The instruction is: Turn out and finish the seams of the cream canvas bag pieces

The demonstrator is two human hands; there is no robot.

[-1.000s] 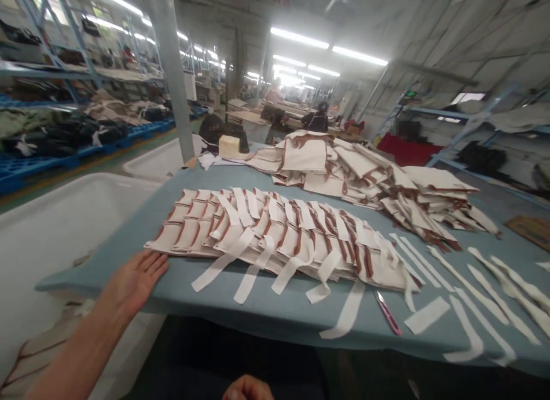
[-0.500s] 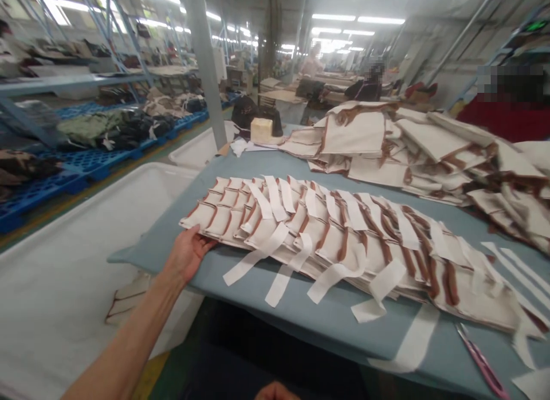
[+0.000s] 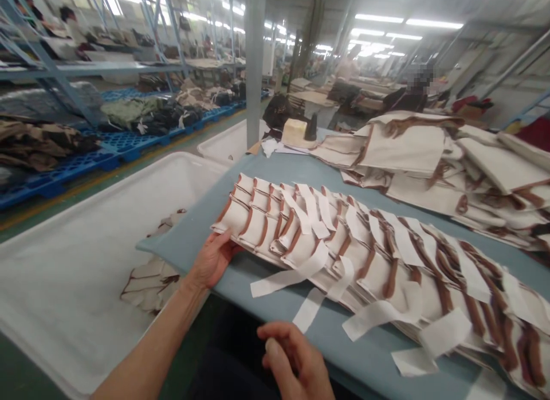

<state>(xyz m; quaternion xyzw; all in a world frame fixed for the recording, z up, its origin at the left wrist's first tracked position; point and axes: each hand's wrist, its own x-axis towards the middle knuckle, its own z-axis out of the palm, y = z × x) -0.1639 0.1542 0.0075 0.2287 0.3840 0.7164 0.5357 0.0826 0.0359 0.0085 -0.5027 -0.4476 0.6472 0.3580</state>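
My left hand (image 3: 215, 258) grips the left end of a long row of overlapping cream fabric pieces (image 3: 234, 216) with brown edging. Its thumb lies at the upper edge while the fingers go underneath, partly hidden. White strips (image 3: 296, 272) lie across the row, and several hang down over its front side. Low in the view, in front of the table edge, my right hand (image 3: 298, 360) is held in the air, apart from the fabric. Its fingers are loosely bent, the thumb stands apart, and nothing shows in them.
The row lies on a blue-grey table (image 3: 172, 242). Behind it is a heap of cream pieces (image 3: 404, 148), near a yellowish block (image 3: 294, 133). A white bin (image 3: 64, 262) with some fabric stands left. A post (image 3: 255, 67) rises behind; people work farther off.
The view has swung left, so everything sits farther right. My right hand has come up into view from the bottom edge. The left hand keeps its place at the row's end.
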